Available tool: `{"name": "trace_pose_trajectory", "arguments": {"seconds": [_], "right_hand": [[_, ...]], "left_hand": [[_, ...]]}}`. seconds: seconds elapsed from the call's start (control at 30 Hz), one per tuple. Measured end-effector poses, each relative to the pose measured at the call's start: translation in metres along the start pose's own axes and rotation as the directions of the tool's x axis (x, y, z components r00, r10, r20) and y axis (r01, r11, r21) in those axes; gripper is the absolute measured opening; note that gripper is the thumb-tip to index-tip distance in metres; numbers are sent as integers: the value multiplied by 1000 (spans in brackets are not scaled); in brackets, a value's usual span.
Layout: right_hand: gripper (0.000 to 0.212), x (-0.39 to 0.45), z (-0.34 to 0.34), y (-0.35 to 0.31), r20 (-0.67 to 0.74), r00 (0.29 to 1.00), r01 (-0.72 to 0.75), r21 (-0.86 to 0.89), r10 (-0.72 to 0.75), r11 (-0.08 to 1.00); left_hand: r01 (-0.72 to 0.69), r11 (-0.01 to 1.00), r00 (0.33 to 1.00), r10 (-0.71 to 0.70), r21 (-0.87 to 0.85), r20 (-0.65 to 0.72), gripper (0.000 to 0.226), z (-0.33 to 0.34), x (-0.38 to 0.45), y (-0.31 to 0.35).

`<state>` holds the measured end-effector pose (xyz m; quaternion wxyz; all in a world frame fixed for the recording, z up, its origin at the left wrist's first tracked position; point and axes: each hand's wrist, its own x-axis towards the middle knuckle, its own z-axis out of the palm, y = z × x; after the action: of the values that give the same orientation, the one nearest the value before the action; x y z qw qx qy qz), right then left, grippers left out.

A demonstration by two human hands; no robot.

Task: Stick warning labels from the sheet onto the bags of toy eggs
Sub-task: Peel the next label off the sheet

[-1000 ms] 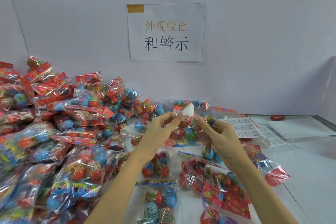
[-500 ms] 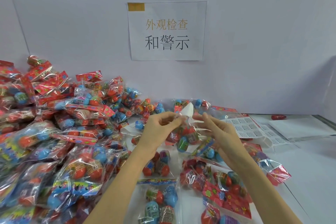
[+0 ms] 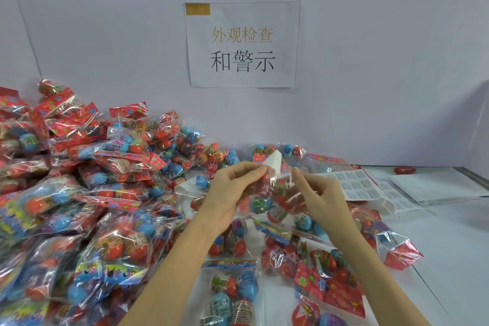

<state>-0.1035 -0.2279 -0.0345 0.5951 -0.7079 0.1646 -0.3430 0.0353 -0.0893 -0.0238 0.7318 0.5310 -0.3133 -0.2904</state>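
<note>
Both hands are up in front of us: our left hand (image 3: 232, 188) has its grip pinched on the upper edge of a clear bag of toy eggs (image 3: 267, 200), with a small white paper piece (image 3: 274, 161) poking up just above its fingertips, while our right hand (image 3: 321, 196) curls its fingers against the crinkled film on the other side. Whether that white piece is a peeled label or its backing we cannot tell.

The held bag hangs between the hands above the tabletop (image 3: 455, 222), over other bags lying flat. We judge it light but lumpy: the thin cellophane is slick, glossy and wrinkles easily, and the hard round eggs inside shift about. Holding it by the flat top seam, as we do, should keep a smooth patch taut for sticking.

To the right, the label sheet (image 3: 361, 185) lies flat, thin paper printed in small rectangular blocks. To the left rises a large heap of bags (image 3: 79, 193), red card headers and blue and red eggs showing through the film.
</note>
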Motion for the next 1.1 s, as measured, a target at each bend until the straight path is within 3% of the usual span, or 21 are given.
{"name": "trace_pose_trajectory", "arguments": {"seconds": [0.23,0.4,0.5,0.6,0.67,0.77,0.83,0.9,1.03,1.1], "right_hand": [[37,3,1,4,-62,996,63,-30,-65,998],[43,2,-3,6,196,980,-17,-78,32,997],[40,2,-1,6,181,981,-62,-65,73,996],[34,1,-5,4,193,978,-63,-73,76,995],[46,1,-7,3,239,968,-52,-112,78,992],[86,1,-7,4,235,966,-71,-177,112,982],[82,2,-6,7,191,980,-17,-195,55,981],[59,0,-4,5,134,990,89,-284,-53,955],[63,1,-8,10,26,958,263,-464,-284,846],[63,2,-11,9,-79,947,251,-426,-312,869]], "left_hand": [[-6,998,997,2,-61,-73,9,2,1,2],[-17,989,978,-13,-144,-206,12,0,2,1],[-4,995,972,-19,-98,-234,18,-2,3,2],[53,996,985,-39,77,-171,27,-5,2,8],[84,974,994,-66,212,-90,33,-6,1,8],[41,970,996,-20,240,-89,18,-6,1,5],[-16,975,987,51,221,-151,10,-7,1,4],[-99,970,971,143,223,-191,6,-9,2,5],[-219,920,922,304,325,-240,5,-10,3,5],[-212,902,901,330,377,-283,17,-12,4,5]]}}
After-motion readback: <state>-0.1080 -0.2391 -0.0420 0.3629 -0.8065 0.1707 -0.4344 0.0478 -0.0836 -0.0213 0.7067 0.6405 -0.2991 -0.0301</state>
